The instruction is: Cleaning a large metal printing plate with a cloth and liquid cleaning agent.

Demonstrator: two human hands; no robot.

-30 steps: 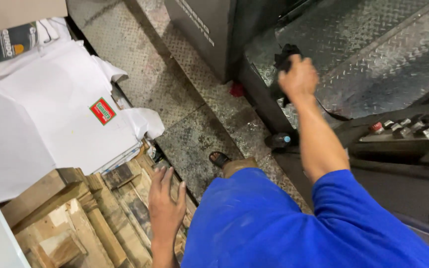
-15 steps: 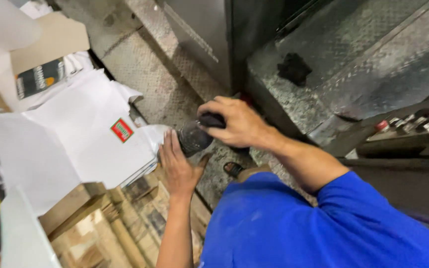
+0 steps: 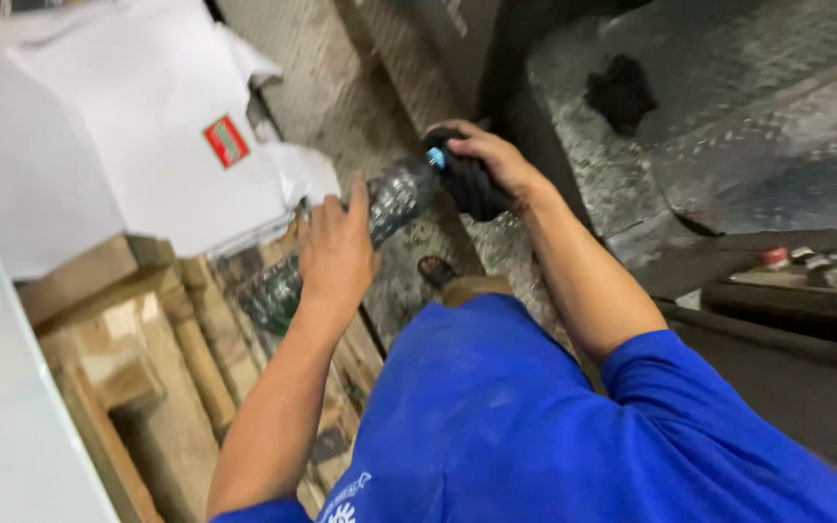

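Left hand (image 3: 336, 254) grips the clear plastic bottle (image 3: 360, 228) (tilted); right hand (image 3: 488, 160) clutches a black cloth (image 3: 472, 184) at its blue cap (image 3: 435, 158).

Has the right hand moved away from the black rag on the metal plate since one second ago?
Yes. The right hand left that dark rag on the diamond plate, coming leftward to the bottle held by the left hand.

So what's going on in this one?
A person in a blue shirt holds a clear plastic bottle in the left hand, tilted over the floor. The right hand presses a black cloth against the bottle's blue-capped mouth. Wooden pallets and white sheets lie on the left. Another dark rag rests on the metal tread plate.
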